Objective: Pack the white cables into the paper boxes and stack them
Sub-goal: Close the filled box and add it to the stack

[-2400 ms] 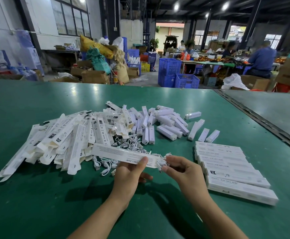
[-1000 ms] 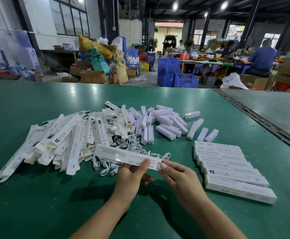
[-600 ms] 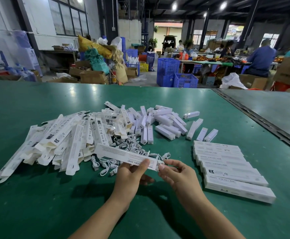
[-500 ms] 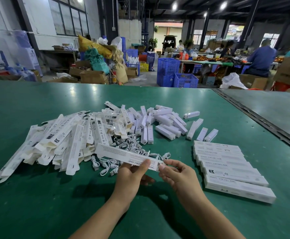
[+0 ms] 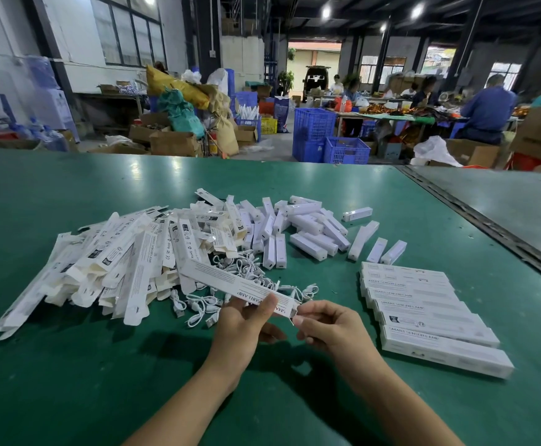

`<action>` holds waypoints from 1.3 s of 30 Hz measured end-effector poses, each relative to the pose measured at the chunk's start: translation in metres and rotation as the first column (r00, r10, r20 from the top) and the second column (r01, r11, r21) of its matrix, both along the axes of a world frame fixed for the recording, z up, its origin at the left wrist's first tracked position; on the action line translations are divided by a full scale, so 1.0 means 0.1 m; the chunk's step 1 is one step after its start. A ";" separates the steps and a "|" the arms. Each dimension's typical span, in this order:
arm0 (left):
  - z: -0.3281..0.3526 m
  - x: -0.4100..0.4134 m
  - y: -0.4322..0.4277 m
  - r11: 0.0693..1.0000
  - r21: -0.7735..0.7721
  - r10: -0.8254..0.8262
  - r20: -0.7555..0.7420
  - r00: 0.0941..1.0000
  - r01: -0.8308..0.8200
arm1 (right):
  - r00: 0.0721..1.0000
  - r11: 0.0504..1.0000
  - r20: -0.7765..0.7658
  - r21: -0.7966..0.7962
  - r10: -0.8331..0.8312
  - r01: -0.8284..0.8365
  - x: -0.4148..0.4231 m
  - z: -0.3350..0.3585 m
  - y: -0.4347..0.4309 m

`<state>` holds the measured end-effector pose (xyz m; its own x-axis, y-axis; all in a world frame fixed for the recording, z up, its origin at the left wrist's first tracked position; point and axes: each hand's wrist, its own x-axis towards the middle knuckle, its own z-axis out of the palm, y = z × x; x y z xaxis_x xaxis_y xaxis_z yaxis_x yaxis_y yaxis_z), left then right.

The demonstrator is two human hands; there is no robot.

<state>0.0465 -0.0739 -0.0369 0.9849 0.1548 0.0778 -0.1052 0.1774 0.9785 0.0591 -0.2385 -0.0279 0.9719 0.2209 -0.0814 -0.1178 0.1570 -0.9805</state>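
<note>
Between pile and stack — box, seemingly mid-air

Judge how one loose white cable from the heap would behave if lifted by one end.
Probably floppy: the white cables lie in limp loops. Likely light, being thin and short. It may snag neighbours, since they lie tangled together.

The left hand grips a long paper box while the right hand pinches its end.
</note>
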 end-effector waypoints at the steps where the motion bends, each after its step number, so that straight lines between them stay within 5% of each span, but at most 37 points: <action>1: 0.00 0.00 0.00 1.000 0.018 0.003 -0.002 1.000 -0.003 | 1.000 1.000 0.006 -0.004 0.003 -0.003 0.00 0.00 0.00; 13: 0.02 0.01 0.12 0.986 0.027 -0.166 0.000 0.986 0.166 | 0.900 0.919 0.435 -0.346 -0.021 0.189 -0.05 0.05 0.00; 18: 0.01 0.02 0.13 0.981 0.061 -0.186 0.000 0.983 0.185 | 0.897 0.922 0.434 -0.307 -0.083 0.233 -0.06 0.00 0.06; 26: -0.08 0.01 0.03 0.990 0.143 -0.015 0.108 0.994 -0.001 | 0.864 0.887 0.476 -0.312 -0.165 0.341 -0.06 -0.08 0.13; 34: -0.03 -0.06 0.05 0.864 0.501 -0.176 0.206 0.963 0.051 | 0.870 0.898 0.453 -0.273 -0.197 0.345 -0.11 -0.01 0.14; 39: -0.06 -0.03 0.07 0.885 0.458 -0.190 0.184 0.964 0.087 | 0.850 0.905 0.502 -0.270 -0.159 0.329 -0.12 -0.02 0.12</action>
